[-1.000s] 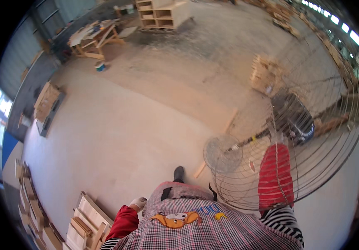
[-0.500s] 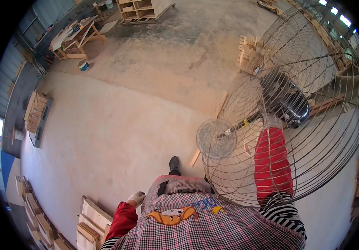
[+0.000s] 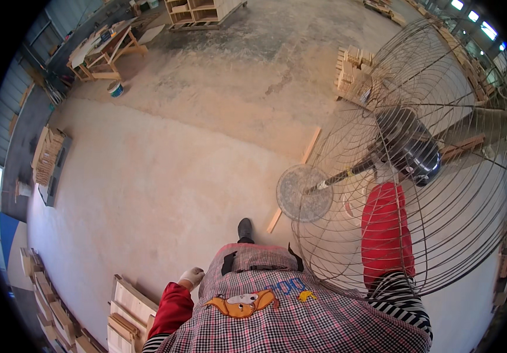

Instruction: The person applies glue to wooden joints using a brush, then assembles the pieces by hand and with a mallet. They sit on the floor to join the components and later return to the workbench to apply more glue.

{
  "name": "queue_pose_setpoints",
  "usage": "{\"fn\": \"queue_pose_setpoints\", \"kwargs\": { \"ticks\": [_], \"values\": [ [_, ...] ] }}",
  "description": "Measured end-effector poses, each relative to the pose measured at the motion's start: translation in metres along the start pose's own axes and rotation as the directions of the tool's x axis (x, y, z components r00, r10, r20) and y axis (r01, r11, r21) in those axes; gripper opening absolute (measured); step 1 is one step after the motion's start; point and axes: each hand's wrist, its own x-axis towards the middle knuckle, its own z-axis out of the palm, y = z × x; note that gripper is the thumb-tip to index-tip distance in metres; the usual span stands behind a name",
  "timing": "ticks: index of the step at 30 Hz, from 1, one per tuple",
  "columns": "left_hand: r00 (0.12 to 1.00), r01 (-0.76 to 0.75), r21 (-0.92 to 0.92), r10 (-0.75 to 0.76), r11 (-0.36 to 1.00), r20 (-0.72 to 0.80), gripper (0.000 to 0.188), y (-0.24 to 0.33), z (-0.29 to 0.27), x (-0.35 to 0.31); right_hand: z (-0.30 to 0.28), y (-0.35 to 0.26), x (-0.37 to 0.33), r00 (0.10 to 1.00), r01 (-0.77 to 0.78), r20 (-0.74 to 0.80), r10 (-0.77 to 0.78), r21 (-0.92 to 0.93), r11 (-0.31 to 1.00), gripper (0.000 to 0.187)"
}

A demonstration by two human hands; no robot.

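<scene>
Pale-gloved, the right grip (image 3: 384, 172) holds the standing fan (image 3: 356, 169) just beside its black motor (image 3: 421, 157), fingers hard to make out behind the wire guard (image 3: 454, 223); the round base (image 3: 300, 200) sits left of that grip. Farther left, the left grip (image 3: 193, 276) hangs by the apron (image 3: 300, 320), its closure impossible to tell.

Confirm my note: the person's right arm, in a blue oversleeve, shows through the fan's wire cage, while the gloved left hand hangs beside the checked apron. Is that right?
No: the head view shows a red oversleeve, not blue. Otherwise, the right arm shows through the fan's wire cage, and the gloved left hand hangs beside the checked apron.
</scene>
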Motion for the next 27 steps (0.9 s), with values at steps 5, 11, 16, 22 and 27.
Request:
{"fn": "queue_pose_setpoints", "kwargs": {
  "ticks": [5,11,16,22,27],
  "values": [
    [0.999,-0.019,0.060,0.022,0.998,-0.047,0.042,0.013,-0.009,-0.010,-0.001,-0.002,0.005,1.000,-0.001,0.003,0.001,-0.017,1.000,0.027],
    [0.996,0.020,0.032,-0.017,0.999,-0.088,0.040,0.024,-0.016,-0.033,-0.001,0.001,0.010,1.000,0.012,0.008,-0.012,-0.024,1.000,0.027],
    [0.994,0.041,0.039,-0.037,0.998,-0.099,0.040,-0.003,-0.005,-0.040,0.000,-0.002,0.013,1.000,0.013,0.014,-0.013,-0.027,1.000,0.028],
    [0.995,0.080,0.013,-0.079,0.997,-0.069,0.041,-0.015,0.006,-0.040,-0.005,-0.001,0.017,1.000,0.012,0.015,-0.012,-0.029,0.999,0.028],
    [0.999,0.000,0.000,0.000,1.000,-0.050,0.044,-0.024,0.018,-0.018,-0.003,0.002,0.016,0.999,0.017,0.032,-0.016,-0.042,0.999,0.028]
  ]
}}
